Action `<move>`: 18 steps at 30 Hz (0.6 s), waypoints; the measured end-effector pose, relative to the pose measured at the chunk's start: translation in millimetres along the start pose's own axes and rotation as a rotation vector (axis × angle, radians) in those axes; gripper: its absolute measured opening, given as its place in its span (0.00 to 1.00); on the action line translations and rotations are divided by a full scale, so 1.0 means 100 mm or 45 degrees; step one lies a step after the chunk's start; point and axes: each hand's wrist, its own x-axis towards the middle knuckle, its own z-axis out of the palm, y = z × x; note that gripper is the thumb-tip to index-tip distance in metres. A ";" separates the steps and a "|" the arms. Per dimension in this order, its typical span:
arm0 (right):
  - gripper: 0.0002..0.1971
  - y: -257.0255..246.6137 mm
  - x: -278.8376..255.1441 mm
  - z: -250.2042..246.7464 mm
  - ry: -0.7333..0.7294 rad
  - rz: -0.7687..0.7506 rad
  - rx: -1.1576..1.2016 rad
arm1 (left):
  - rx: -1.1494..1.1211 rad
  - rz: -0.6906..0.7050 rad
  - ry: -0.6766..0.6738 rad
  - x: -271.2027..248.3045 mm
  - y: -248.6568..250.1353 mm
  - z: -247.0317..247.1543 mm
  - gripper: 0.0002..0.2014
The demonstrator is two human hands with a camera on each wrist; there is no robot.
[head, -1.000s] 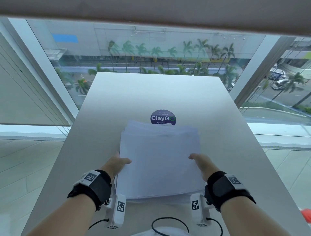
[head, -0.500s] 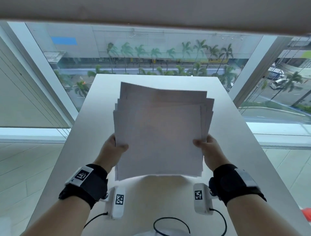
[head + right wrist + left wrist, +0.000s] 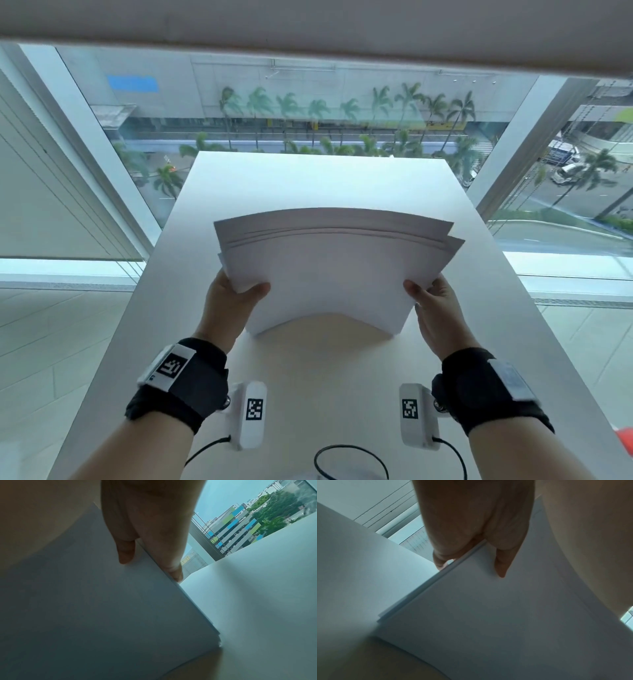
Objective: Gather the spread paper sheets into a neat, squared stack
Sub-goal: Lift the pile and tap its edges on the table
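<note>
A sheaf of white paper sheets [image 3: 337, 267] stands on its lower edge on the white table [image 3: 322, 174], bowed toward me, its upper edges uneven and fanned. My left hand [image 3: 239, 291] grips the sheaf's left side, thumb on the near face. My right hand [image 3: 428, 291] grips the right side the same way. In the left wrist view the paper sheets [image 3: 496, 615] are pinched between thumb and fingers [image 3: 501, 566]. The right wrist view has the sheets [image 3: 102, 608] with a thumb [image 3: 126, 553] on the near face and fingers behind the edge.
The table is narrow and runs to a floor-to-ceiling window [image 3: 308, 113]. Its left and right edges drop to the tiled floor [image 3: 51, 342]. A black cable [image 3: 349, 459] loops at the near edge. Wrist camera units [image 3: 253, 411] hang below both wrists.
The sheaf was lifted off the table, held up upright, then brought down so its lower edge meets the table and it bows. The purple sticker is now hidden behind it.
</note>
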 end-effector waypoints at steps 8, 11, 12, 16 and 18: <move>0.18 -0.07 0.04 -0.02 -0.019 -0.055 -0.006 | -0.254 0.047 -0.057 0.03 -0.04 -0.05 0.25; 0.17 -0.13 0.06 0.02 -0.035 -0.057 -0.041 | -0.178 0.040 -0.073 0.03 -0.01 -0.04 0.20; 0.16 -0.14 0.08 0.04 -0.044 -0.068 -0.069 | -0.151 0.035 -0.050 0.04 0.00 -0.02 0.17; 0.15 -0.15 0.11 0.09 0.029 -0.079 -0.103 | -0.129 0.022 -0.012 0.08 0.02 0.01 0.13; 0.16 -0.15 0.10 0.10 0.078 -0.088 -0.102 | -0.119 0.034 0.017 0.08 0.03 0.03 0.14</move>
